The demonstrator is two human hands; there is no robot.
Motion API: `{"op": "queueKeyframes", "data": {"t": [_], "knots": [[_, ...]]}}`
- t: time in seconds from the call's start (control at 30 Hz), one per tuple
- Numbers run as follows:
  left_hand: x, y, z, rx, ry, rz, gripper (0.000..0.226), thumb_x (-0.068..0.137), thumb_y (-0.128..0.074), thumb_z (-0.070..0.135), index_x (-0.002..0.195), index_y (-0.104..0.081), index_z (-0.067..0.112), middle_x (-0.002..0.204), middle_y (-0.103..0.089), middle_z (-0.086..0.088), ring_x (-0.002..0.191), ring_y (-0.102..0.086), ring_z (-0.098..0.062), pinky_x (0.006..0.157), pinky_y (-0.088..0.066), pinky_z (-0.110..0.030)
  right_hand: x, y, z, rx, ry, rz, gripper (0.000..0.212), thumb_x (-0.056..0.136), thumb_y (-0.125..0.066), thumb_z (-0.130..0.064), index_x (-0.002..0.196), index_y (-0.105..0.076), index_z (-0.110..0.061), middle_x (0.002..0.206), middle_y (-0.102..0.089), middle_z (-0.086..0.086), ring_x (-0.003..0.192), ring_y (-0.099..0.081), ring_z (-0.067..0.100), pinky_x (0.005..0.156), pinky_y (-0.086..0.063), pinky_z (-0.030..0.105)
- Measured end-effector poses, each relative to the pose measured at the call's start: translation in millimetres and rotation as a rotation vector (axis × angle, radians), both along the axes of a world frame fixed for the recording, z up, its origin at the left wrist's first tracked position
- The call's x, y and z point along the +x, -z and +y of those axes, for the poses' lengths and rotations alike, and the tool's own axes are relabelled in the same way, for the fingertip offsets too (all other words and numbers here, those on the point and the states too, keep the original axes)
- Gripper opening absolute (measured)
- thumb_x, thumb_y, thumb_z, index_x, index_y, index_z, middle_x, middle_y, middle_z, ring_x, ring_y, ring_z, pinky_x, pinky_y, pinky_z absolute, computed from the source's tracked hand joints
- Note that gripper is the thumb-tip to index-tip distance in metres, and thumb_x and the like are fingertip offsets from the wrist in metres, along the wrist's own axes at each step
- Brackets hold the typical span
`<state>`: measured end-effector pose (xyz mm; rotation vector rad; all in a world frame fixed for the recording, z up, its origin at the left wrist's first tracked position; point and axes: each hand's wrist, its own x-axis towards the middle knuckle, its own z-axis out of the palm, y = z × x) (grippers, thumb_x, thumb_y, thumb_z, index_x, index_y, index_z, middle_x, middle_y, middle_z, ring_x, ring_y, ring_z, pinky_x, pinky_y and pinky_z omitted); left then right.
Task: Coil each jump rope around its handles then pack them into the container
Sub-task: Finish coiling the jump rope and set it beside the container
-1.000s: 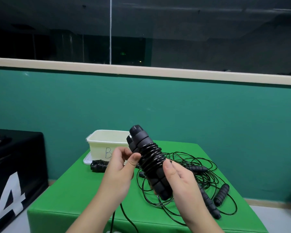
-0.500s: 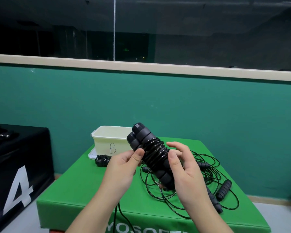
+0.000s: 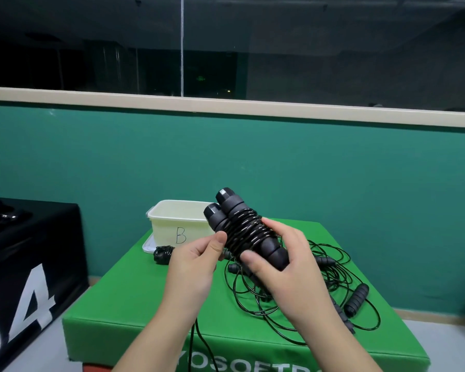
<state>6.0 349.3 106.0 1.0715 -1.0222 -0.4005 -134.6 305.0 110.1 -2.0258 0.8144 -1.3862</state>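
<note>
- The green padded table point(image 3: 151, 312) has a smooth vinyl-like top and white lettering on its front edge; it carries everything below.
- A loose tangle of jump ropes point(image 3: 330, 285) sprawls over the table's right half: thin glossy black cord in overlapping loops, with ribbed black foam-like handles lying among them.
- The cream plastic container point(image 3: 172, 224), rectangular with rounded corners and a handwritten "B" on its front, stands open at the table's far left on a white lid or tray.
- The coiled jump rope point(image 3: 246, 233) is held up above the table, tilted, its two black cylindrical handles side by side and bound at the middle by tight turns of shiny cord.
- The right hand point(image 3: 285, 267) grasps the bundle's lower end, thumb across the front.
- The left hand point(image 3: 193, 261) pinches the coil's left edge with its thumb.
- A small wound rope bundle point(image 3: 163, 253) lies beside the container's front.
</note>
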Motion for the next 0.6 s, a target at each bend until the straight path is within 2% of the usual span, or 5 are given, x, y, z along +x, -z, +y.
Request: {"op": "queueKeyframes", "data": {"t": [0.07,0.2,0.33,0.47,0.6], "knots": [[-4,-2,2,0.005,-0.031,0.007,0.036,0.078,-0.059,0.041,0.047,-0.064,0.022,0.042,-0.030,0.012,0.040,-0.023,-0.004,0.040,-0.020,-0.015,-2,1,-2,-0.114,0.116,0.230,0.085,0.061,-0.081,-0.055,0.134,-0.042,-0.037,0.123,-0.032,-0.016,0.110,-0.038,-0.008,0.092,-0.027,0.002],[-13,-5,7,-0.016,-0.058,-0.079,0.031,0.079,-0.066,0.031,0.047,-0.067,0.029,0.042,-0.037,0.011,0.043,-0.024,-0.005,0.041,-0.021,-0.013,1,9,-4,-0.196,0.268,0.388,0.108,0.067,-0.080,-0.051,0.151,-0.018,-0.020,0.113,-0.019,-0.013,0.122,-0.034,0.010,0.101,-0.028,0.017],[-11,-7,7,-0.101,-0.042,-0.102,0.015,0.081,-0.064,0.019,0.072,-0.072,0.028,0.048,-0.055,0.018,0.045,-0.043,0.005,0.047,-0.032,-0.006,-1,5,-2,-0.111,0.209,0.270,0.089,0.080,-0.069,-0.048,0.151,-0.022,-0.020,0.113,-0.039,-0.011,0.110,-0.044,0.006,0.092,-0.035,0.020],[-8,-7,7,-0.167,-0.001,-0.210,0.021,0.080,-0.054,0.027,0.094,-0.069,0.028,0.062,-0.060,0.022,0.060,-0.052,0.005,0.061,-0.039,-0.006,-1,3,2,0.024,0.057,0.067,0.053,0.085,-0.056,-0.050,0.134,-0.048,-0.030,0.116,-0.059,-0.021,0.111,-0.053,-0.003,0.098,-0.040,0.023],[-2,-6,5,-0.160,0.064,-0.249,0.026,0.082,-0.050,0.026,0.102,-0.064,0.034,0.066,-0.060,0.023,0.061,-0.051,0.004,0.064,-0.041,-0.008,0,3,2,0.138,-0.054,-0.116,0.050,0.080,-0.052,-0.050,0.123,-0.059,-0.026,0.105,-0.069,-0.016,0.100,-0.060,-0.003,0.095,-0.046,0.027]]}}
